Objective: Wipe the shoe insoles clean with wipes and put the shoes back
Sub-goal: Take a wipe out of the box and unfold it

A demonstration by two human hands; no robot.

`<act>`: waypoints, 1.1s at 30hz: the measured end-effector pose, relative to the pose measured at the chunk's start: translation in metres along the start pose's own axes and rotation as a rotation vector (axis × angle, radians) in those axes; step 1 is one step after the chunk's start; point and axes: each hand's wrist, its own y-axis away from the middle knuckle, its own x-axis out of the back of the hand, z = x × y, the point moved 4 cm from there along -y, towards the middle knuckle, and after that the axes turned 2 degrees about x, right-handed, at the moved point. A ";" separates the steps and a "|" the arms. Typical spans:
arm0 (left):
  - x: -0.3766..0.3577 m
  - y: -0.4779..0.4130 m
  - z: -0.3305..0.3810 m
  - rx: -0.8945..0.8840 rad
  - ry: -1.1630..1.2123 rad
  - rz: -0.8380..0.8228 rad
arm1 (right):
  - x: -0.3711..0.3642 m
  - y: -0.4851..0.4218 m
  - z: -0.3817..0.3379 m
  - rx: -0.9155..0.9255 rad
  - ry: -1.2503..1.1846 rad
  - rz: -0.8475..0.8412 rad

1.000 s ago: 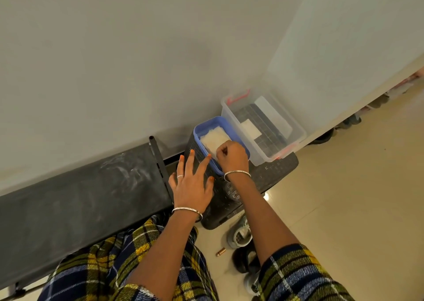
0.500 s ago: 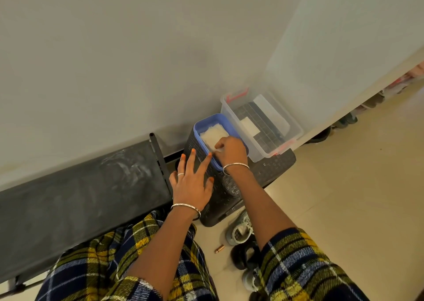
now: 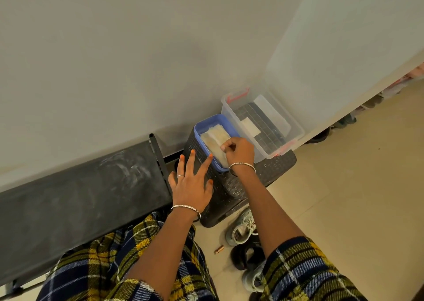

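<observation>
Pale wall (image 3: 137, 59) meets a beige tiled floor (image 3: 344, 209), and against the wall stands a dark basket (image 3: 229, 192) with a woven pattern. On its top sit two containers side by side: a blue tub (image 3: 207, 119) of white wipes (image 3: 214, 140) and, to its right, a clear box (image 3: 296, 126) with red latches. Left of the basket runs a dusty black shelf (image 3: 80, 197).

A person in yellow-and-blue plaid leans over it all, a thin bangle on each wrist. Their right hand (image 3: 238, 150) reaches into the blue tub, with its fingers curled and pinching the edge of the top wipe. Their left hand (image 3: 192, 183) is released, fingers straight and spread, and it lies flat against the basket's side just below the tub. Its index fingertip touches the tub's outer wall.

On the floor in front of the basket, between the person's arms, the shoes lie in a loose cluster. A grey sneaker (image 3: 239, 230) sits nearest the basket, a black shoe (image 3: 244, 257) is just behind it, and a second grey sneaker (image 3: 253, 280) lies closest to the right sleeve. A small copper-coloured cylinder (image 3: 219, 249) rests on the tiles just left of them.
</observation>
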 end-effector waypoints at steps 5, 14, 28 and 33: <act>-0.001 0.001 -0.001 0.002 -0.005 -0.012 | 0.009 0.001 -0.006 -0.025 -0.080 0.122; 0.002 -0.001 -0.002 -0.018 0.033 0.061 | 0.006 0.000 -0.010 -0.008 -0.036 0.029; -0.004 -0.060 0.031 -0.093 -0.158 -0.007 | 0.011 -0.003 -0.007 -0.051 -0.014 0.081; -0.002 -0.076 0.032 -0.106 -0.296 -0.012 | 0.010 -0.003 -0.008 -0.029 -0.002 0.100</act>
